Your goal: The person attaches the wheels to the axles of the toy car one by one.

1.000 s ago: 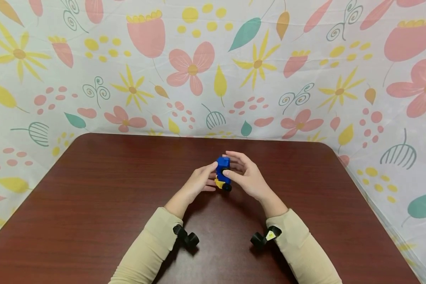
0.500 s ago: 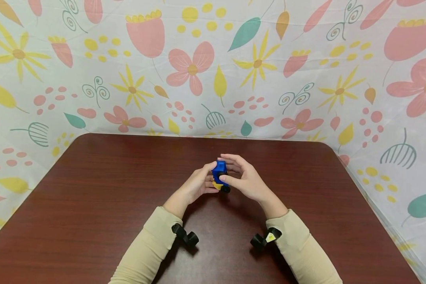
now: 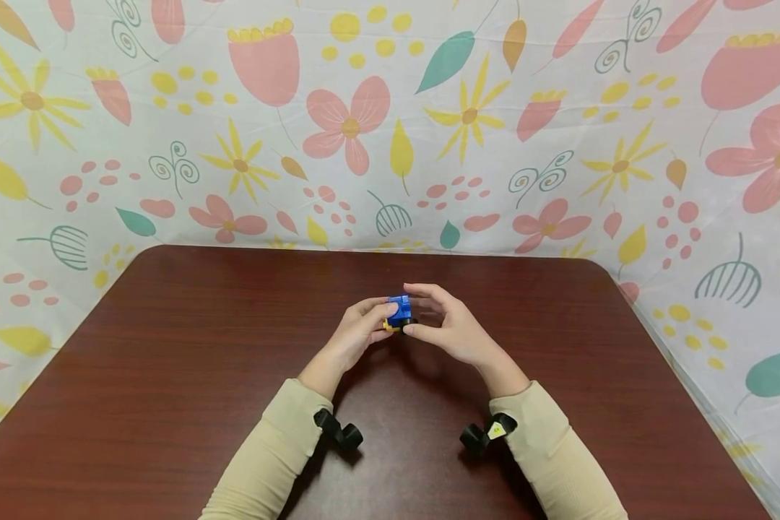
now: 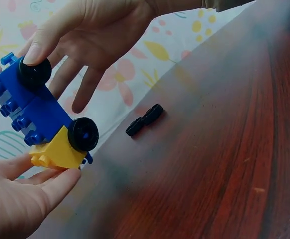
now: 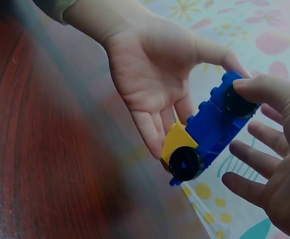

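A blue and yellow building-block toy car [image 3: 399, 310] with black wheels is held up between both hands over the table. In the left wrist view, my left hand [image 4: 20, 199] grips its yellow end, fingertips at the yellow block [image 4: 60, 152]. In the right wrist view, the left index finger reaches along to the far blue end. My right hand [image 5: 289, 144] has its thumb on the black wheel [image 5: 239, 102] at that blue end. Its index finger passes behind the car and the other fingers spread below. Another black wheel [image 5: 185, 163] sits beside the yellow block.
Two loose black wheels [image 4: 144, 119] lie on the dark wooden table [image 4: 219, 149] in the left wrist view. A cloth with flowers and leaves [image 3: 338, 202] hangs behind the table. A small black camera [image 3: 341, 431] sits on each wrist.
The toy car has turned in the hands and looks shorter from above, its yellow end now farther left. Over the second, both hands have shifted slightly left.
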Demonstrator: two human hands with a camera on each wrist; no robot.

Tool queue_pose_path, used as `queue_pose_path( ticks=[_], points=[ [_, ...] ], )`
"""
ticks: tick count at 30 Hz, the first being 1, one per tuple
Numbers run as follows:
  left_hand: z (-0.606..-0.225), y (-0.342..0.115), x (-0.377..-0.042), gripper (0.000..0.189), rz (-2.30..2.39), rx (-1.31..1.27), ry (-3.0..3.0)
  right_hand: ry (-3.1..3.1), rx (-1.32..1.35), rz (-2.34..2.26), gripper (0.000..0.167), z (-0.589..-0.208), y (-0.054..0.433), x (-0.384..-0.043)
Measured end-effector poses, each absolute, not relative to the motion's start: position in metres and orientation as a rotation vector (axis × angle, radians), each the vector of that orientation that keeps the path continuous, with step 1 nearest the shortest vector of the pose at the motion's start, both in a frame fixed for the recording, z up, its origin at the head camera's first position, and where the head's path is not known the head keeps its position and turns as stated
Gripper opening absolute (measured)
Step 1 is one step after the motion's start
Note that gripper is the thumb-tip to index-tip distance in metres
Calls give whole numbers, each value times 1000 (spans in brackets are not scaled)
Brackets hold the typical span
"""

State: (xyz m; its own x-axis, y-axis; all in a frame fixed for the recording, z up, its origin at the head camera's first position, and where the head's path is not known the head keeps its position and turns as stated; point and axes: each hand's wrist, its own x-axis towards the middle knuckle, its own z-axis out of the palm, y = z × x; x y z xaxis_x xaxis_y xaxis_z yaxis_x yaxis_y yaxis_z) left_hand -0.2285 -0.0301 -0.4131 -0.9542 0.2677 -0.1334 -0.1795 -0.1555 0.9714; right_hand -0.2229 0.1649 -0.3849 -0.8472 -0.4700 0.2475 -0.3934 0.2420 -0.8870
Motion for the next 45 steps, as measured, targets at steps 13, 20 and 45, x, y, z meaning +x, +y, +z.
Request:
queue_pose_path(
  ticks=[13,20,45],
  points=[
    [-419,-34,-233,54,2185,89,1931,2605,-756,-1419,45,-387,187,-234],
    [-421,-33,-234,55,2124,228,1966,2749,-694,-1306,31,-394,198,-242],
    [-422,-32,-228,72,1884,485,2109,2922,-539,-826,35,-408,221,-254]
  ],
)
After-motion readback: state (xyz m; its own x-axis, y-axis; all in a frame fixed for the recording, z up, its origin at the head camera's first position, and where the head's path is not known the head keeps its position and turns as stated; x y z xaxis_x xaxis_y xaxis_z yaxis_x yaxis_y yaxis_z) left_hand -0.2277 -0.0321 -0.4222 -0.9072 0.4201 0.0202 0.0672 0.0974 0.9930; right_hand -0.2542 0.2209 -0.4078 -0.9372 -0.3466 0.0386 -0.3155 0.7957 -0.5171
